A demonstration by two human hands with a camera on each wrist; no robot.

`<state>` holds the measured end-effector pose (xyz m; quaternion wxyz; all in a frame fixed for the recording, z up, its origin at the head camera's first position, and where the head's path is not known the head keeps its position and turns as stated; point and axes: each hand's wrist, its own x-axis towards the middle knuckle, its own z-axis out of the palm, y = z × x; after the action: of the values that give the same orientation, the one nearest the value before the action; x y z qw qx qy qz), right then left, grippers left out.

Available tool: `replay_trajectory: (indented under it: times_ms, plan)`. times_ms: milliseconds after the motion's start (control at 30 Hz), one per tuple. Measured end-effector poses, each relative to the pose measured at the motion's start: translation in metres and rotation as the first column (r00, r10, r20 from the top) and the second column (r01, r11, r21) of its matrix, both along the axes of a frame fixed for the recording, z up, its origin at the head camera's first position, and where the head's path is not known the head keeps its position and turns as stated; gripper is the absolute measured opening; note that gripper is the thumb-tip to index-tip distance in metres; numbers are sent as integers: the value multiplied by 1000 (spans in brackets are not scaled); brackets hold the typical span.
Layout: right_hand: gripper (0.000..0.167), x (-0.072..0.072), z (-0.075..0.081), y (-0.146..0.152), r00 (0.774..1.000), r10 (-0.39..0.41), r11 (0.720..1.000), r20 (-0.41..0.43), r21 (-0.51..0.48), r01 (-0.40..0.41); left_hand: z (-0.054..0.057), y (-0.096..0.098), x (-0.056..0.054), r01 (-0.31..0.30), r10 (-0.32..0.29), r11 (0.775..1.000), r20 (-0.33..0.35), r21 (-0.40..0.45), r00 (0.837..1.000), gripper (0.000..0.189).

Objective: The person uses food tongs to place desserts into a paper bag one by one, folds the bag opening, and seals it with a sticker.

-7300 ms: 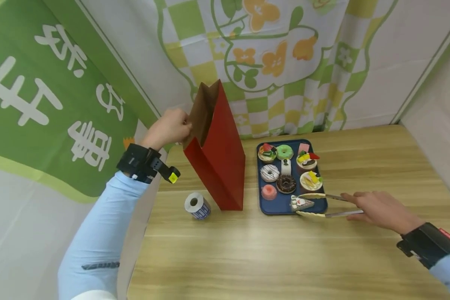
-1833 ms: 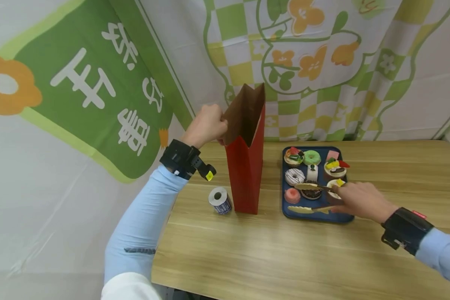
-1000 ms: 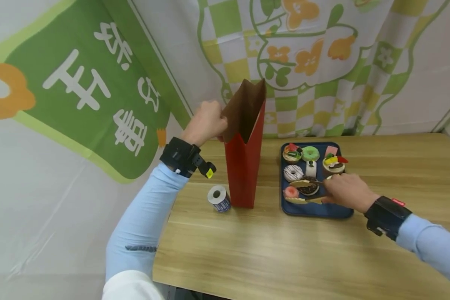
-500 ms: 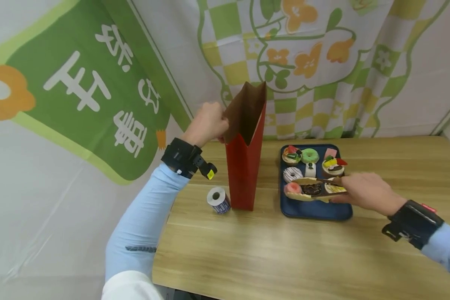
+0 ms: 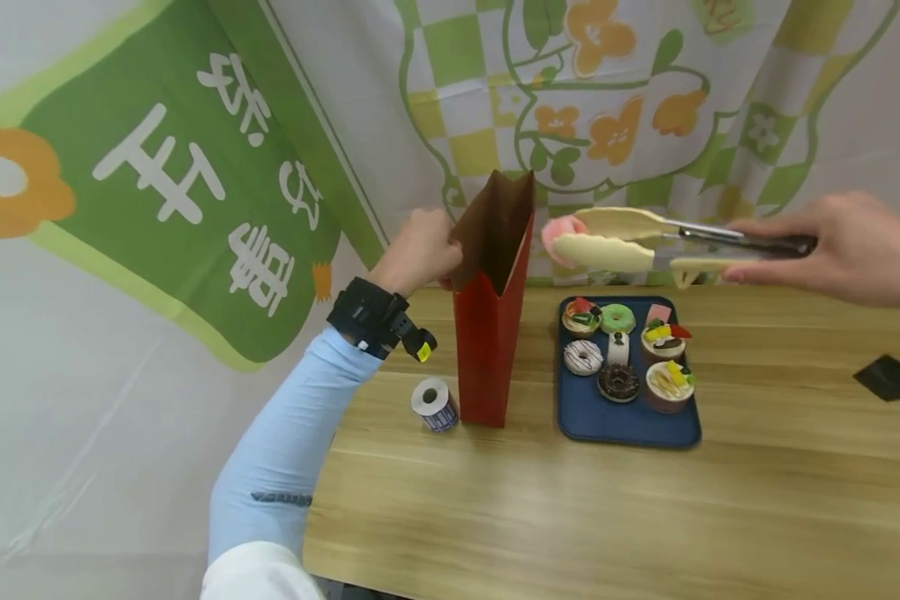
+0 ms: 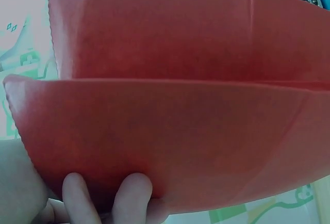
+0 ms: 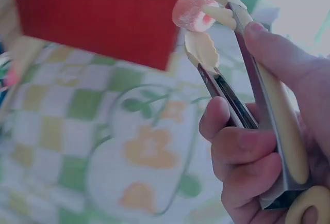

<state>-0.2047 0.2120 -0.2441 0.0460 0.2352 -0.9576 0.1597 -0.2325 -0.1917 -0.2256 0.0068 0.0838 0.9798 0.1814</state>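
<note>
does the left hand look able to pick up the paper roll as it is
Probably not right now: the left hand is holding the red bag near its top. With that grip released, likely yes, as nothing covers the paper roll on the table.

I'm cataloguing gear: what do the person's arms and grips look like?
On the left, a light-blue fabric sleeve bears a dark elongated mark, with white fabric toward the shoulder. A black wrist strap carries a small black attachment with a yellow patch. The left grip and right grip are gloveless. A black piece with yellow shows below the right grip; no right sleeve shows.
</note>
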Motion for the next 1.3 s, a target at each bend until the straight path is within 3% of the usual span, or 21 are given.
replay_trajectory:
  times_ms: [133, 233, 433, 633, 733, 833, 1000, 1100, 1300]
  plan:
    - [61, -32, 51, -33, 993, 117, 988, -4, 98, -116, -3, 1, -3, 6, -6, 1000, 5, -16, 1000, 24]
    - [58, -53, 84, -66, 977, 214, 956, 22, 203, -214, -6, 1, -4, 8, -8, 999, -4, -42, 1000, 23]
    - [35, -80, 130, -134, 939, 301, 829, 164, 442, -343, -7, 2, -5, 0, 1, 1000, 32, -12, 999, 24]
    - [40, -89, 154, -190, 912, 268, 707, 310, 580, -405, -3, 2, -4, 11, -11, 1000, 22, 0, 1000, 22]
    - [43, -90, 157, -213, 910, 232, 652, 344, 639, -408, -4, 4, -4, 19, -19, 1000, 11, 2, 1000, 19]
    - [44, -90, 154, -231, 922, 217, 603, 322, 698, -386, -5, 6, -4, 20, -20, 1000, 15, 11, 1000, 18]
    - [46, -90, 141, -249, 933, 258, 552, 252, 754, -357, -4, 9, -4, 3, -5, 999, 36, 50, 999, 13]
    - [47, -91, 130, -252, 922, 286, 567, 262, 730, -383, -2, 11, -3, 2, -6, 996, 45, 85, 999, 10]
    - [38, -94, 103, -251, 907, 293, 653, 302, 630, -420, 1, 11, -1, 7, -10, 997, 38, 71, 999, 10]
